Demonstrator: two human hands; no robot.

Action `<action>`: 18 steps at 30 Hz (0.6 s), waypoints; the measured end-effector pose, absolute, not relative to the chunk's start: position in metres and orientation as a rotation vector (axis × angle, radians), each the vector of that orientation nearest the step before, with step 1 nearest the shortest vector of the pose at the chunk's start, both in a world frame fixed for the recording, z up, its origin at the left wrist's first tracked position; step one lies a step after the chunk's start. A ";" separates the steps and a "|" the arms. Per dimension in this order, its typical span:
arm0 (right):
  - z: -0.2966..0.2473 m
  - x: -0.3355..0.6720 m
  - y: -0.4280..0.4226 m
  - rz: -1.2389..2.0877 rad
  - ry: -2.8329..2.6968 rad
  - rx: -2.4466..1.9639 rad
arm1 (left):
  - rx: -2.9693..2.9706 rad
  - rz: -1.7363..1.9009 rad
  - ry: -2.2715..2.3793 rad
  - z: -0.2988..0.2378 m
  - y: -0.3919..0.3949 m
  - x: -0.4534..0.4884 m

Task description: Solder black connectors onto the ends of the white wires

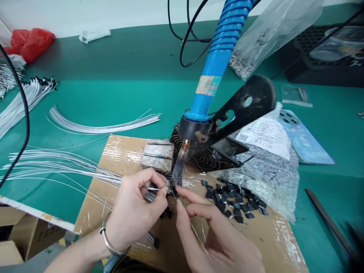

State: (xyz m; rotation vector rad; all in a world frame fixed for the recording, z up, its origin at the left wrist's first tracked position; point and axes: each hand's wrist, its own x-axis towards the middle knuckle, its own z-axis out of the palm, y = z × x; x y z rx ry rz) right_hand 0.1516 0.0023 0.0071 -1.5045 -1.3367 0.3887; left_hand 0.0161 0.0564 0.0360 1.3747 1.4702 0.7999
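Note:
A soldering iron with a blue handle [217,49] is clamped in a black metal stand [247,110], its dark tip [179,167] pointing down. Just left of the tip, my left hand [142,204] pinches the end of a white wire [149,188] between thumb and forefinger; the exact joint is hidden by the fingertips. My right hand [210,227] closes thumb and forefinger on a thin solder wire [196,233], whose upper end reaches toward the iron's tip. More white wires [93,170] run leftward from behind my left hand. Small black pieces [236,199] lie scattered right of the tip.
Cardboard [116,151] covers the green bench mat [113,91] beneath my hands. A fibrous block [157,155] with metal rods, a small fan [201,163], bubble wrap [267,178] and a blue phone [307,138] stand around. Wire bundles [105,127] lie left; a metal strip [330,220] lies right.

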 end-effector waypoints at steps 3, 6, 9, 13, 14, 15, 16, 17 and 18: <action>0.006 0.152 0.004 0.354 -1.360 -1.462 | 1.382 0.806 1.473 0.036 0.057 0.016; 0.008 0.150 0.003 0.353 -1.321 -1.495 | 1.388 0.806 1.477 0.037 0.057 0.016; 0.010 0.149 0.002 0.374 -1.302 -1.489 | 1.386 0.809 1.478 0.037 0.057 0.016; 0.011 0.149 0.001 0.390 -1.309 -1.503 | 1.394 0.809 1.476 0.037 0.056 0.015; 0.011 0.149 0.001 0.388 -1.312 -1.507 | 1.395 0.813 1.476 0.037 0.056 0.015; 0.011 0.149 0.001 0.388 -1.315 -1.508 | 1.396 0.818 1.472 0.037 0.056 0.015; 0.010 0.149 0.001 0.389 -1.319 -1.506 | 1.397 0.823 1.466 0.037 0.057 0.015; 0.010 0.149 0.002 0.387 -1.323 -1.506 | 1.397 0.830 1.459 0.037 0.057 0.015; 0.009 0.150 0.002 0.384 -1.328 -1.504 | 1.396 0.837 1.452 0.037 0.058 0.016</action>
